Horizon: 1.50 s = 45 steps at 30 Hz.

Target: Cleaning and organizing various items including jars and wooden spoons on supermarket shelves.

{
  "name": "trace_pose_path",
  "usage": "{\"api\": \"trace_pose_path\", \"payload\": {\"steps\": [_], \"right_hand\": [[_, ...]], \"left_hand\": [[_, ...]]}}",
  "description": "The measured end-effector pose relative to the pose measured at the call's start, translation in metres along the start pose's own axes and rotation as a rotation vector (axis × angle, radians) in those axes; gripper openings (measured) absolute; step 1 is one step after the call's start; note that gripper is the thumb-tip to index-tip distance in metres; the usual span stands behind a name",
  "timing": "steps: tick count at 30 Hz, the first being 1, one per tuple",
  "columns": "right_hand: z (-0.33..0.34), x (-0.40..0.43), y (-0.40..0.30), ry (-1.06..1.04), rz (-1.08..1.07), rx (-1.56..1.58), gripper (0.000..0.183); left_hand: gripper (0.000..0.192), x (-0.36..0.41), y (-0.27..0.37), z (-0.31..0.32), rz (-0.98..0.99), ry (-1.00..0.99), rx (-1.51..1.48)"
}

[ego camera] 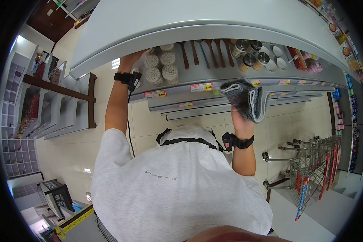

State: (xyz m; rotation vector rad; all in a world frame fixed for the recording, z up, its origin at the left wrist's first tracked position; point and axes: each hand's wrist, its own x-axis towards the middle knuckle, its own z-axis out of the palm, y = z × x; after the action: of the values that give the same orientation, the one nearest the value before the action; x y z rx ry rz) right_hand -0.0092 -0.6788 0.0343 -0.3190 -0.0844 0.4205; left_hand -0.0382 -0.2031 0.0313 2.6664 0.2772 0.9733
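My right hand [242, 119] holds a folded grey cloth [247, 98] in front of the shelf edge. My left hand [134, 58] reaches in under the upper shelf at the left, beside containers of cotton swabs [153, 75]; its fingertips are partly hidden, so what they hold or touch cannot be told. On the same grey shelf [196, 73], wooden spoons or spatulas [211, 54] lie in a row right of the swabs. Farther right stand lidded jars of toothpicks [261, 60], then small white round dishes [271, 65].
The white upper shelf [199, 28] overhangs the goods. Price tags [201, 87] line the lower shelf's edge, with more shelves below. Shopping carts [313, 166] stand at the right. Another shelving unit [57, 103] is at the left. Pink items [314, 67] sit at the shelf's right end.
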Motion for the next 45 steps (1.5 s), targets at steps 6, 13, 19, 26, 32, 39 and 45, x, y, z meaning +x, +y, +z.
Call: {"api": "trace_pose_path", "payload": {"steps": [6, 13, 19, 26, 32, 39, 45], "right_hand": [[-0.012, -0.004, -0.004, 0.187, -0.023, 0.171, 0.047], [-0.011, 0.002, 0.001, 0.182, 0.152, 0.306, 0.051], [-0.009, -0.002, -0.002, 0.121, 0.155, 0.316, 0.049], [-0.008, -0.004, -0.011, 0.034, 0.104, 0.25, 0.058], [-0.013, -0.007, -0.017, -0.149, -0.045, 0.155, 0.067], [0.036, -0.011, -0.014, -0.459, -0.563, -1.104, 0.073], [0.063, -0.013, -0.004, -0.675, -0.788, -1.92, 0.09]], "left_hand": [[0.054, 0.009, 0.04, -0.003, -0.723, -0.353, -0.312], [0.057, 0.007, 0.06, -0.012, -0.618, -0.318, -0.203], [0.043, -0.002, 0.036, -0.013, -0.307, -0.207, -0.131], [0.049, -0.025, 0.079, -0.052, -0.236, 0.332, -0.178], [0.044, -0.077, 0.156, -0.052, -0.284, 0.689, -0.626], [0.05, -0.098, 0.263, -0.035, -0.571, -0.337, -1.292], [0.05, -0.1, 0.268, -0.015, -0.463, -0.655, -1.331]]}}
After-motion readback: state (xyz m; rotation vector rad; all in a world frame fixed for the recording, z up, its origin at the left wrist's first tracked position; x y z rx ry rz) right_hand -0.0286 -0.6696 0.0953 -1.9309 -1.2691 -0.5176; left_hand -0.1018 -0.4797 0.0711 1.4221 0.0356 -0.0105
